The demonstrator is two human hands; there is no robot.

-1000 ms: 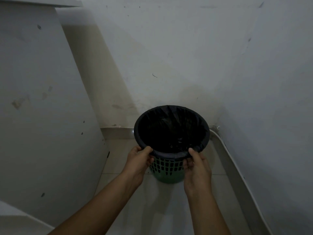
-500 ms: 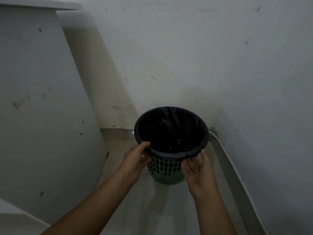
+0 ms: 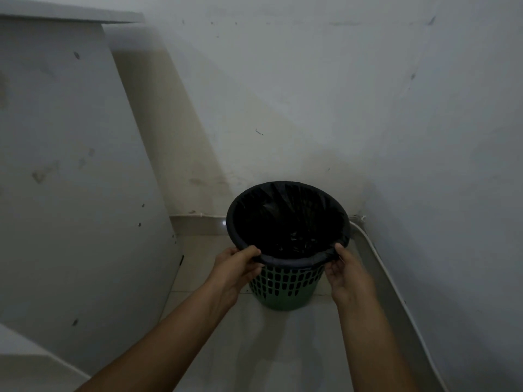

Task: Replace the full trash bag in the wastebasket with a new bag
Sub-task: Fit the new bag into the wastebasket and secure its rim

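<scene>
the left hand (image 3: 236, 267) is curled at the near left of the bin's rim, its thumb laid over the rolled black edge and its fingers tucked beneath, so that the bag (image 3: 288, 222) is gripped there. the right hand (image 3: 346, 274) is held at the near right of the rim, thumb over the top of the bag's folded edge and fingers bent under it, the plastic pinched between them. the bin (image 3: 285, 287) is a green plastic one with rows of slots in its side, stood upright on the pale tiled floor (image 3: 271, 349) in a corner, close to the back wall (image 3: 283, 94) and the right wall (image 3: 467, 165). it is lined with the black bag, whose mouth is folded outward over the whole rim. the inside of the bag is dark; a few faint glints are seen low down, but what lies in it cannot be told. a white panel (image 3: 70, 165) is seen at the left. a thin white cable (image 3: 376, 250) is run along the foot of the right wall. no writing or label can be read anywhere.
</scene>
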